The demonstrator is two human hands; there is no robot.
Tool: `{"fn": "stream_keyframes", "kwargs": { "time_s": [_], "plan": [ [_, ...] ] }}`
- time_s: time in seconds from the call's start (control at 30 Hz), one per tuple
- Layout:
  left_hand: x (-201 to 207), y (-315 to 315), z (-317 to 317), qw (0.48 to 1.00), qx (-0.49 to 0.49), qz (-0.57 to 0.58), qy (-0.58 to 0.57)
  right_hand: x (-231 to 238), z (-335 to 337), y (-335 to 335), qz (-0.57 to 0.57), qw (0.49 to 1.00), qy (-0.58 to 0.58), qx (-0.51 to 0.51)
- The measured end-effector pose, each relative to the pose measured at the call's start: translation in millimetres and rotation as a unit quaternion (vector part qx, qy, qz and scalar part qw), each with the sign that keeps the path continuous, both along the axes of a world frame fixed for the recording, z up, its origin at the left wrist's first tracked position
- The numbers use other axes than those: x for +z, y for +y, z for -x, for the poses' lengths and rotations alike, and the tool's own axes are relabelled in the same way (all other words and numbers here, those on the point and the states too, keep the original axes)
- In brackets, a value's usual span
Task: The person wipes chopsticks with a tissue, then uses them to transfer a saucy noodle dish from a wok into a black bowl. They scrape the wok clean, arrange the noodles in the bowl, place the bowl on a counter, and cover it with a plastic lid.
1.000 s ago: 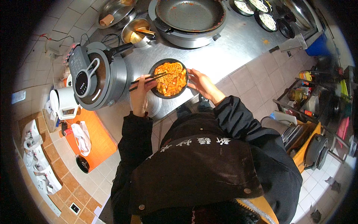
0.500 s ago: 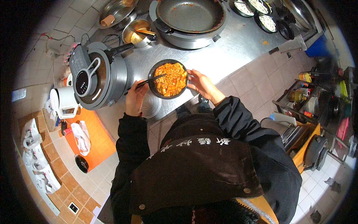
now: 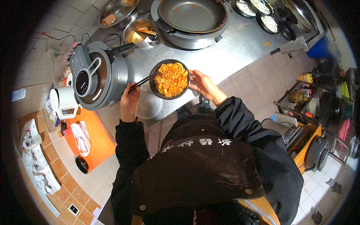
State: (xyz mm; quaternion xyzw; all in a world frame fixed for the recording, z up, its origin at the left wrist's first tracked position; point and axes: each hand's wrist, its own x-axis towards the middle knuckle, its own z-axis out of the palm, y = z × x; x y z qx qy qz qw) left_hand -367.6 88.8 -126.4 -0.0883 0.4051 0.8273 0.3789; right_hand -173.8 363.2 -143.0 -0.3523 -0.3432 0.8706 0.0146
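A black round bowl (image 3: 152, 88) of noodles and chunky pieces in orange-red sauce (image 3: 171, 79) sits at the middle of the steel counter. My left hand (image 3: 129, 102), closed around a pair of black chopsticks (image 3: 144, 80), is left of the bowl, and their tips reach over its left rim to the food. On the opposite side, my right hand (image 3: 202, 84) grips the bowl's right rim between thumb and fingers. A clear round lid (image 3: 150, 106) lies flat on the counter between my left hand and the counter's near edge.
Left stands a grey cooker (image 3: 119, 80) with a handled pan. Behind the bowl is a big dark pan (image 3: 193, 17) on a round base, beside a steel pot (image 3: 129, 32) holding utensils. Small bowls of white noodles (image 3: 268, 23) are far right; shelves (image 3: 300, 101) stand right.
My left hand has drawn back slightly to the left, and the chopstick tips have moved from the food's middle toward the bowl's left rim. My right hand stays at the bowl.
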Motion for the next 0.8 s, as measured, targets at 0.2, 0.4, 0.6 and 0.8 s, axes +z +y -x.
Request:
{"fn": "stream_keyframes", "kwargs": {
  "time_s": [0.2,0.4,0.6,0.8],
  "plan": [
    [64.9,10.8,-18.3,0.916,-0.005,0.270,0.297,3.7,-1.7,0.8,-0.003,1.000,-0.005,0.002],
    [95.7,34.7,-46.8,0.846,0.018,0.309,0.435,1.4,0.1,1.7,0.012,1.000,0.000,0.005],
    [68.0,77.3,-58.5,0.904,-0.017,0.239,0.355,4.3,-1.6,0.8,0.015,1.000,-0.008,-0.002],
    [45.9,84.7,-50.9,0.944,0.012,0.203,0.261,7.1,-2.2,0.7,0.018,1.000,-0.007,-0.004]
  ]
}}
